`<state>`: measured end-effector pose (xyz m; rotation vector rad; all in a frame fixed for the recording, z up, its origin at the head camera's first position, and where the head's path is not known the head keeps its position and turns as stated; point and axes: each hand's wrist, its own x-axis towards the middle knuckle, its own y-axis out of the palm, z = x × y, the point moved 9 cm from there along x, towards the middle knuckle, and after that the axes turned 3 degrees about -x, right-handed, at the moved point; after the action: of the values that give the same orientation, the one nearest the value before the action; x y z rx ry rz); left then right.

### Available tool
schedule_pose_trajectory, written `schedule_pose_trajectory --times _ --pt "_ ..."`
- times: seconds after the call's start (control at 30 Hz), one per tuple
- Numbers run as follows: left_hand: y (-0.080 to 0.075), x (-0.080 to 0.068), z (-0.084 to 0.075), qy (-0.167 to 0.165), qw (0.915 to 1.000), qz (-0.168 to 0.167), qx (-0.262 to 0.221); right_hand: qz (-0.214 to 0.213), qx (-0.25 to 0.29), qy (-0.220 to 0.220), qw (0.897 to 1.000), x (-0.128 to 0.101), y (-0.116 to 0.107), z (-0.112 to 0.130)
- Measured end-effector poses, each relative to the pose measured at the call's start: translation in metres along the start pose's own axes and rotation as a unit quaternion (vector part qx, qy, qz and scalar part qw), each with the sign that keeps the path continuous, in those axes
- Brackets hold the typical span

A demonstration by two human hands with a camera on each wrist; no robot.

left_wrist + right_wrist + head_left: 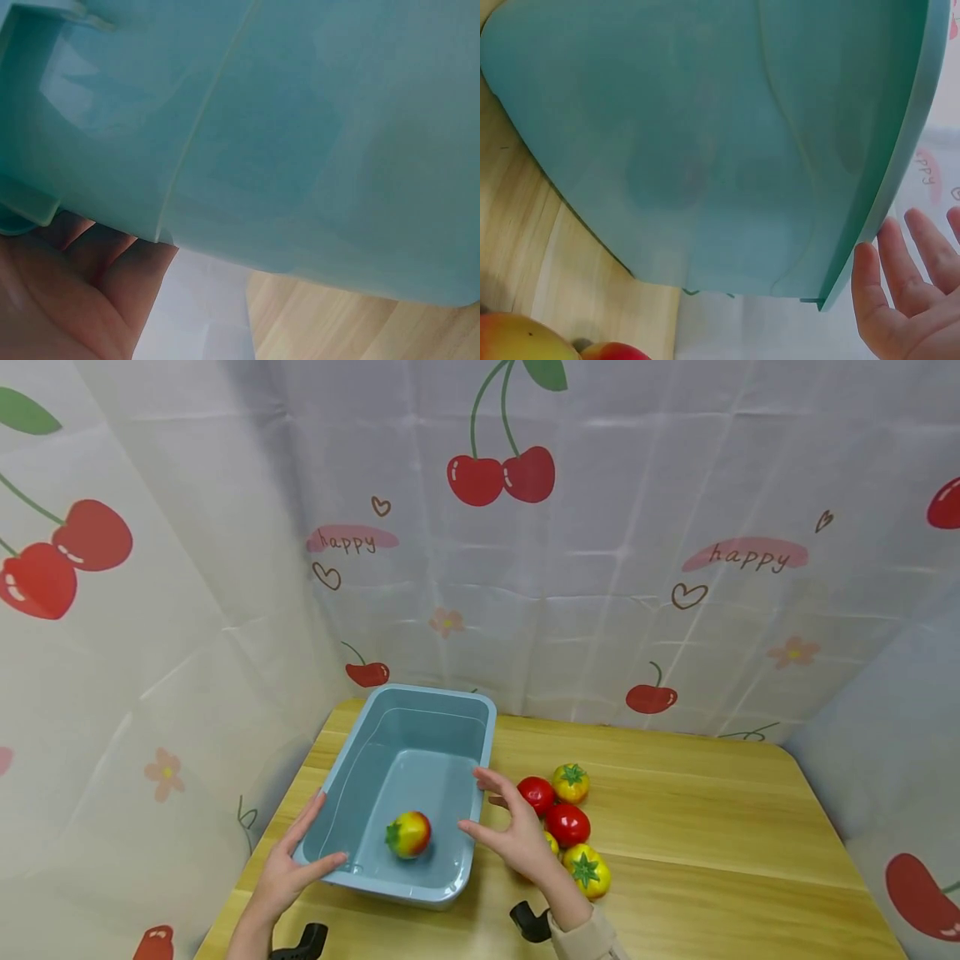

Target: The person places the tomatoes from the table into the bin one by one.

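Note:
A light blue plastic tub (pixel 450 703) stands on the wooden table (pixel 712 827), with one red-and-yellow toy tomato (pixel 408 834) on its floor. My left hand (pixel 292 860) lies open against the tub's left near corner, thumb on the rim. My right hand (pixel 510 835) is open just beside the tub's right wall, fingers spread; whether it touches is unclear. The left wrist view shows the tub wall (pixel 300 135) close up above my fingers (pixel 90 277). In the right wrist view the tub wall (pixel 705 135) fills the frame, and my fingers (pixel 900 285) are straight next to its rim.
Several toy tomatoes lie right of the tub: two red ones (pixel 536 793) (pixel 567 823) and yellow-green ones (pixel 571 782) (pixel 588 870). Cherry-print cloth walls (pixel 600 568) close in the table at the back and sides.

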<state>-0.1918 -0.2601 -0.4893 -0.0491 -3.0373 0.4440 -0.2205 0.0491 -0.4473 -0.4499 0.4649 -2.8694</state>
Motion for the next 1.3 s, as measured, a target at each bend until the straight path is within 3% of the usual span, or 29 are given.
schedule_pose_trajectory --times 0.37,0.63,0.97,1.3 --pt "0.000 0.000 0.000 0.000 1.0000 0.000 0.001 -0.004 0.002 0.009 1.000 -0.005 -0.008 -0.003" --pt "0.000 0.001 0.001 -0.004 1.0000 -0.006 0.005 -0.004 0.001 0.034 0.999 -0.012 -0.016 0.013" --pt "-0.001 0.001 0.000 -0.004 1.0000 -0.007 0.002 -0.026 -0.017 0.032 0.999 -0.019 -0.020 -0.035" --pt "-0.001 0.002 0.001 -0.008 0.9999 -0.008 0.000 -0.059 -0.020 0.082 0.995 -0.033 -0.021 -0.066"
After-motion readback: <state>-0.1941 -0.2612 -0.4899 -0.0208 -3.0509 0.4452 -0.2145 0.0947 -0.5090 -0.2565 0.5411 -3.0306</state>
